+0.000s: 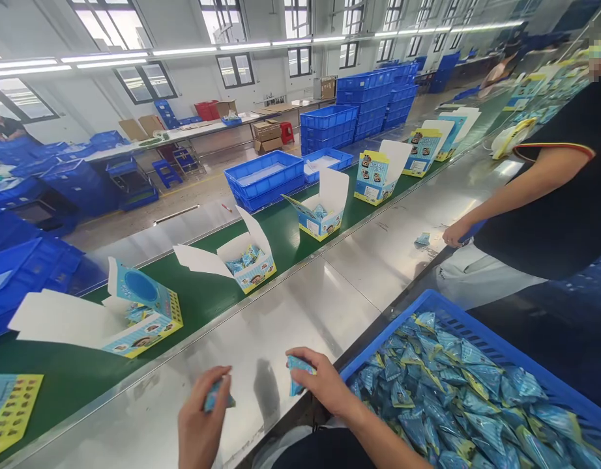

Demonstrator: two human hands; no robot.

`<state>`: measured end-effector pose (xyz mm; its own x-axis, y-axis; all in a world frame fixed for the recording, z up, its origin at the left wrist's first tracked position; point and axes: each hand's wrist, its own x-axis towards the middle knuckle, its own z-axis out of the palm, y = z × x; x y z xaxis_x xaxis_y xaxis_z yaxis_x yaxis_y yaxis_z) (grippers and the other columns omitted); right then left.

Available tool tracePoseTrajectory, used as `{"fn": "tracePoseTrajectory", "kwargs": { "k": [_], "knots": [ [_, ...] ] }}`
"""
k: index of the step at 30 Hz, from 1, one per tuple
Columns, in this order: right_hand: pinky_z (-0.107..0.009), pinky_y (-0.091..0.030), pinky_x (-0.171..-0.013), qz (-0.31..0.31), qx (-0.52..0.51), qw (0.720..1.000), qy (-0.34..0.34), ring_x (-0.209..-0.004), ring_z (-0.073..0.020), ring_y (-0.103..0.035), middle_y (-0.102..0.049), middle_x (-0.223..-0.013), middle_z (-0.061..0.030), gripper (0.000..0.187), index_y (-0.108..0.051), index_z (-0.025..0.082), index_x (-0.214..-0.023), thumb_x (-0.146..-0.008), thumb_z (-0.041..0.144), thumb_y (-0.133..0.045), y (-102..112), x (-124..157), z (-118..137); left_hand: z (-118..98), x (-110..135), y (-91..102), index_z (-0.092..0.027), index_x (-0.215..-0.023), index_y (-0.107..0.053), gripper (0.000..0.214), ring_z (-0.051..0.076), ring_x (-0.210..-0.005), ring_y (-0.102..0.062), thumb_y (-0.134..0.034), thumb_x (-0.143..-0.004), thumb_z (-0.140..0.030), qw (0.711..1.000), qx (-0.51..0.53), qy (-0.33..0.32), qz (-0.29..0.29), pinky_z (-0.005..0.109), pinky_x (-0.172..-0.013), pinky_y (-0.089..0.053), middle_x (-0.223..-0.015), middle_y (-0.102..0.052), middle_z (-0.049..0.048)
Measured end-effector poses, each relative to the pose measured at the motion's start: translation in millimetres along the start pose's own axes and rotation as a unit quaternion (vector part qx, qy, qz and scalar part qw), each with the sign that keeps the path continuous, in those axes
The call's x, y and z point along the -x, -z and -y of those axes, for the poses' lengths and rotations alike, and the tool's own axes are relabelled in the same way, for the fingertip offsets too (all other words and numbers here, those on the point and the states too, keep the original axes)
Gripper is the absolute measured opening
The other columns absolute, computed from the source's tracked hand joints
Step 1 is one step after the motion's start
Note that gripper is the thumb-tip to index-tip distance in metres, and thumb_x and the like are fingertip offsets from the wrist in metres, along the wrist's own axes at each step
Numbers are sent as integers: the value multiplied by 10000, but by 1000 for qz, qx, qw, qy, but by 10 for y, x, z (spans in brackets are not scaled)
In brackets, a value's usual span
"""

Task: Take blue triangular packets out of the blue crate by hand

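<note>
Green flat conveyor belt (203,301), running diagonally, bearing a row of open cartons. Brushed-metal counter (300,306), alongside it. Blue slotted plastic crate (429,298), at lower right, heaped with blue-and-yellow sachets. Blue-and-yellow printed cardboard box (255,277), white flaps spread, sachets inside, on the belt. Right hand (324,384), beside the crate: thumb and fingers closed on one shiny blue pyramid-shaped sachet (296,381). Left hand (203,400), above the counter: fingers curled around a second blue sachet (212,396), partly hidden. Loose blue packet (422,240), flat on the counter, near a co-worker's hand (457,233).
</note>
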<state>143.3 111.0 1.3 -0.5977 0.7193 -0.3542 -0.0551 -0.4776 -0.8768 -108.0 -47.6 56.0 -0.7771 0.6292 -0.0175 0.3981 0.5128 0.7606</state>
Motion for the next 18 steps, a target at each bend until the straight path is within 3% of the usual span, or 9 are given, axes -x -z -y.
{"fn": "tracePoseTrajectory", "kwargs": {
  "k": [3,7,10,14,16,18],
  "knots": [
    [-409,-675,-914,-77,-37,996,16,-1120,-271,-749,-830,-1306,-94,635,-851,288,-1388,-848,612,-930,32,-29,-8,91,-69,59,-331,-1195,-846,508,356,-1139,-816,-695,-985,-768,998,-25,-22,-44,405,-871,-634,-1321,-864,86],
    [-423,-678,-958,1,-1,1000,-7,-1235,-311,-753,-820,-1346,-126,608,-869,265,-1362,-830,551,-936,28,-39,-49,117,-47,-16,-318,-1190,-851,506,371,-1176,-811,-715,-978,-756,1000,-9,-14,-22,413,-877,-628,-1366,-861,101],
    [-396,-684,-878,-14,-9,1000,-14,-1221,-298,-746,-792,-1417,-120,627,-831,285,-1443,-870,539,-861,13,-37,-85,90,16,-118,-305,-1167,-864,541,376,-1172,-806,-750,-949,-786,999,15,22,20,430,-928,-632,-1342,-875,102],
    [-378,-683,-788,76,44,995,-49,-1207,-312,-760,-751,-1475,-116,686,-827,295,-1484,-820,461,-873,-5,-33,-111,39,44,-233,-303,-1252,-865,645,356,-1122,-777,-751,-931,-851,994,48,88,41,422,-912,-650,-1284,-877,91],
    [-385,-683,-809,98,70,992,-44,-1186,-300,-766,-733,-1525,-108,601,-857,294,-1434,-855,454,-844,-17,-28,-124,28,35,-321,-289,-1282,-858,691,345,-1104,-771,-798,-905,-865,988,75,94,98,410,-896,-663,-1294,-869,92],
    [-399,-685,-859,116,100,988,-34,-1156,-286,-774,-741,-1523,-94,505,-883,297,-1379,-908,464,-808,-39,-23,-154,36,41,-461,-270,-1329,-840,765,381,-1230,-783,-806,-891,-896,976,113,117,144,435,-973,-680,-1350,-869,116]
  ]
}}
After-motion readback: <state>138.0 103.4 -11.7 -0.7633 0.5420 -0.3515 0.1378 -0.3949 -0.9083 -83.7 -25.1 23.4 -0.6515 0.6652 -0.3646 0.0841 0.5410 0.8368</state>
